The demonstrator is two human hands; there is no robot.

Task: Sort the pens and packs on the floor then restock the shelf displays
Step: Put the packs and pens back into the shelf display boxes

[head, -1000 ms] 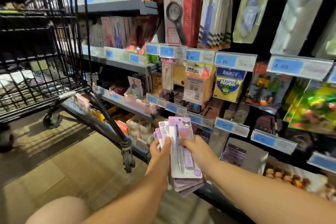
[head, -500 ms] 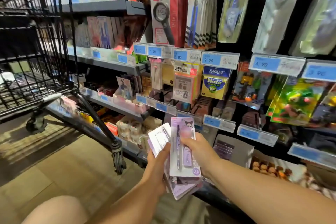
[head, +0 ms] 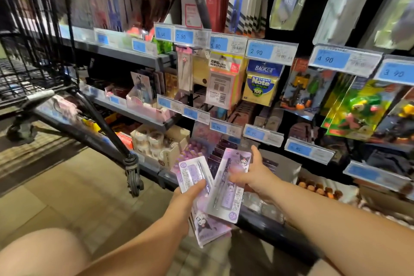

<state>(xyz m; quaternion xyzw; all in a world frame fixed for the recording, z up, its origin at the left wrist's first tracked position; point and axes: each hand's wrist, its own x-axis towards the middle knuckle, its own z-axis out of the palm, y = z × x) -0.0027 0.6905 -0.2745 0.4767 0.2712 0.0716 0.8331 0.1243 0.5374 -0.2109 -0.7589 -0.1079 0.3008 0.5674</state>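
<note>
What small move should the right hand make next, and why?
Probably carry the single pen pack up to the dark purple row of cards just above it: the right hand pinches it apart from the stack in the left hand.

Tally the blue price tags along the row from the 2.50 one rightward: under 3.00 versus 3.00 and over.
Under 3.00: 2, the 2.50 tag and the 2.90 tag
3.00 and over: 3, the 5.80 tag, the 4.90 tag and the 3.90 tag
Total: 5
</note>
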